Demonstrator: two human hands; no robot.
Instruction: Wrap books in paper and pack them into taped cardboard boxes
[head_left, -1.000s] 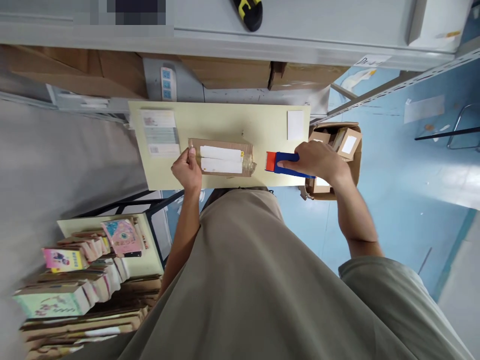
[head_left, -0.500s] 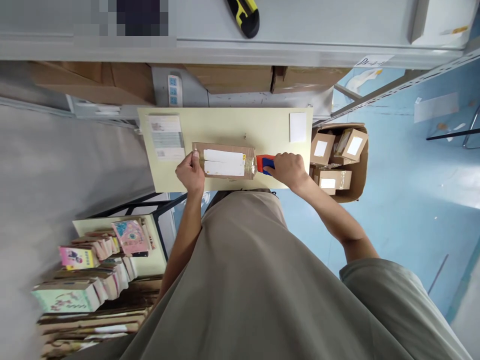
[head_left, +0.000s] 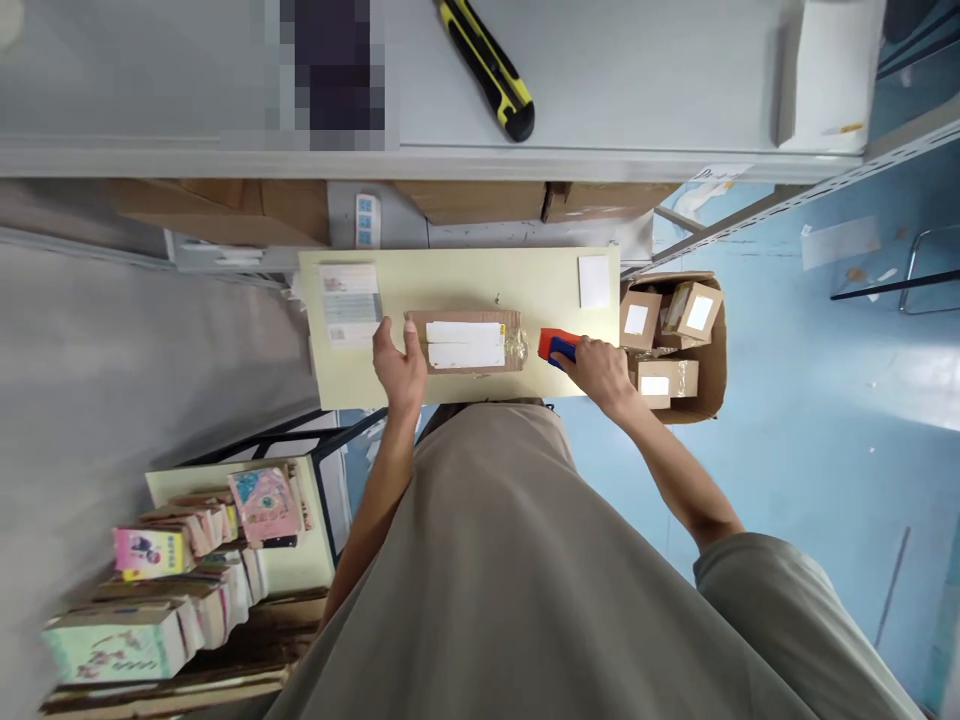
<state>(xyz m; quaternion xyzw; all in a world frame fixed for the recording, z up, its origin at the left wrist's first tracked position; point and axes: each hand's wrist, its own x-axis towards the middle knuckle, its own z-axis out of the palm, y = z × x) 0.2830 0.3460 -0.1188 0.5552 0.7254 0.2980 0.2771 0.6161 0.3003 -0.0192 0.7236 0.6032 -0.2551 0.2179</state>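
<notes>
Two bare hands reach out past the grey-brown shirt that fills the bottom of the frame. Left of centre, the left hand has let go: half a second ago its thumb pressed on the near-left corner of the cardboard box, and now thumb and fingers stand spread at that end, though whether the thumb still brushes the cardboard I cannot tell. Right of centre, the right hand grips a red-and-blue hand tool, which met the box's right end then and has since drawn off, leaving bare tabletop between. As I judge it, a pass of the tool over that end has finished or been broken off, and nothing firmly pins the box. It lies mid-frame on the pale yellow table, white label up, clear tape glinting at its right end. The right palm covers the tool's rear, and the tape is too shiny to show whether it lies flat. Farther off, the open carton at right holds small boxes, their lower layers hidden. On the shelf at the top, the frame cuts off a yellow-and-black cutter, and pixelation masks a dark patch upper left.
</notes>
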